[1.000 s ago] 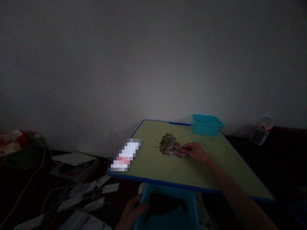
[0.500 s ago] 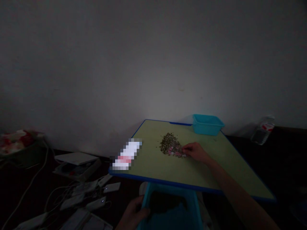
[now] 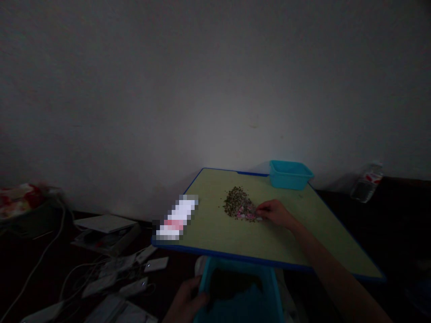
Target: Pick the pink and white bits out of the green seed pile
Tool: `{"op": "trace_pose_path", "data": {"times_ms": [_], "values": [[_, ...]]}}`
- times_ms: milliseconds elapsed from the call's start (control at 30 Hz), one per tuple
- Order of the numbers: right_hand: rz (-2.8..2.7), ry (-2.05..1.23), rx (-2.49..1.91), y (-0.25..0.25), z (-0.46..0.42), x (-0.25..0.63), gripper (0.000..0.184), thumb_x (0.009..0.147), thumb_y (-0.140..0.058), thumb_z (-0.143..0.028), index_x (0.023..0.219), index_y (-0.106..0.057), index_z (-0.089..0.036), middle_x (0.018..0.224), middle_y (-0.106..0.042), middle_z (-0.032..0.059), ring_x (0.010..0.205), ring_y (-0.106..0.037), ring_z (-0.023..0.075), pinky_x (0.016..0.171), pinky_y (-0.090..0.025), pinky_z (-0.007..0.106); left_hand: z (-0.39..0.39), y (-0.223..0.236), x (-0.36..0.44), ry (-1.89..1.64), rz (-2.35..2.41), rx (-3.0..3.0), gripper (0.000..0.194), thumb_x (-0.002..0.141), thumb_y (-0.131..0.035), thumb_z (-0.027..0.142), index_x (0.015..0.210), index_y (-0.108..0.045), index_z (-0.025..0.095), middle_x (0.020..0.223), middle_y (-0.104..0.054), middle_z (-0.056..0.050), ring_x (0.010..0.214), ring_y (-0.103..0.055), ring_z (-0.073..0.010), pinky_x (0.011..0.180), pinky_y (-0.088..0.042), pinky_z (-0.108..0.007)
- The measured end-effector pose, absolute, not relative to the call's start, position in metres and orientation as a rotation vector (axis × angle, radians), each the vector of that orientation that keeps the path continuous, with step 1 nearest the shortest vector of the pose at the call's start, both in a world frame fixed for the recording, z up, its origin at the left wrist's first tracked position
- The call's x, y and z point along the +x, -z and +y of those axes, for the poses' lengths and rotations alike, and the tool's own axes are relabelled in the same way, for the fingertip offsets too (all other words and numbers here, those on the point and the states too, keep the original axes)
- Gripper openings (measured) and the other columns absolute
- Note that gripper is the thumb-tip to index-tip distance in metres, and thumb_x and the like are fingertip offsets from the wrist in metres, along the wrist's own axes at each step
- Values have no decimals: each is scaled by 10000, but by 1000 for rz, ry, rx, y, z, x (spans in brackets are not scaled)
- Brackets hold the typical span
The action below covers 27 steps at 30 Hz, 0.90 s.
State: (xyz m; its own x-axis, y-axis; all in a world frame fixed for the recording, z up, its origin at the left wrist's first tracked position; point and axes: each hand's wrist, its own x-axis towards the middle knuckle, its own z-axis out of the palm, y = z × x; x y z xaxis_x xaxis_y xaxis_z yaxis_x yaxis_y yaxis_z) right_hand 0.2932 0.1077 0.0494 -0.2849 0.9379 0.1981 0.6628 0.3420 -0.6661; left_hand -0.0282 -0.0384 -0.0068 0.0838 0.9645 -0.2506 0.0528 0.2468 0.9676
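A pile of small dark grains (image 3: pixel 235 199) lies on the pale table (image 3: pixel 208 233). Pink and white bits (image 3: pixel 248 214) are mixed in at its near right side. Against that side are the pinched fingertips of my right hand (image 3: pixel 276 214); whatever they hold is too small to name. My left hand (image 3: pixel 188 298) is closed on the left rim of a blue plastic bin (image 3: pixel 278 294) below the table's near edge, thumb on the inside. Dark loose material (image 3: pixel 232 283) covers part of the bin's bottom.
A second blue bin (image 3: pixel 291 175) stands at the table's far right corner. A lit, blurred-out phone-like screen (image 3: pixel 178 217) lies at the left edge. On the floor at left are cables and white devices (image 3: pixel 156 264). A plastic bottle (image 3: pixel 367 183) leans by the wall.
Both hands stay nearly where they were, the right at the pile and the left on the bin. The whole view has shifted very slightly.
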Motion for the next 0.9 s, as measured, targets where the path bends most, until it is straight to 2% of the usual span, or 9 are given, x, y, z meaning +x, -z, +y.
{"op": "trace_pose_path", "data": {"times_ms": [233,400,633,900], "values": [[-1987,-720,-1397,-48,106,290,242,731,-546,-324,815,-695,-152,585,-626,11,528,-535,122,508,-387,211,-41,-3,-25,-926,1307,1005,173,561,-623,181,712,-707,181,608,-675,-13,681,-551,-228,587,-430,-270],[-2023,-736,-1352,-52,104,290,234,733,-544,-322,789,-694,-151,582,-628,12,540,-542,123,527,-391,213,-40,13,-28,-981,1330,996,227,560,-648,217,776,-703,173,785,-712,-54,805,-585,-282,688,-456,-323],[-2025,-807,-1335,-55,103,289,237,720,-563,-335,753,-684,-135,580,-621,20,523,-527,121,507,-384,211,-37,23,-32,-915,1323,1034,309,572,-644,286,845,-690,150,844,-707,-79,854,-592,-287,722,-472,-337],[-2032,-807,-1344,-55,104,289,232,726,-557,-337,755,-683,-144,588,-618,17,538,-521,122,520,-380,215,-36,28,-32,-881,1263,1042,306,599,-620,274,867,-686,143,809,-713,-76,771,-613,-266,666,-485,-333]]}}
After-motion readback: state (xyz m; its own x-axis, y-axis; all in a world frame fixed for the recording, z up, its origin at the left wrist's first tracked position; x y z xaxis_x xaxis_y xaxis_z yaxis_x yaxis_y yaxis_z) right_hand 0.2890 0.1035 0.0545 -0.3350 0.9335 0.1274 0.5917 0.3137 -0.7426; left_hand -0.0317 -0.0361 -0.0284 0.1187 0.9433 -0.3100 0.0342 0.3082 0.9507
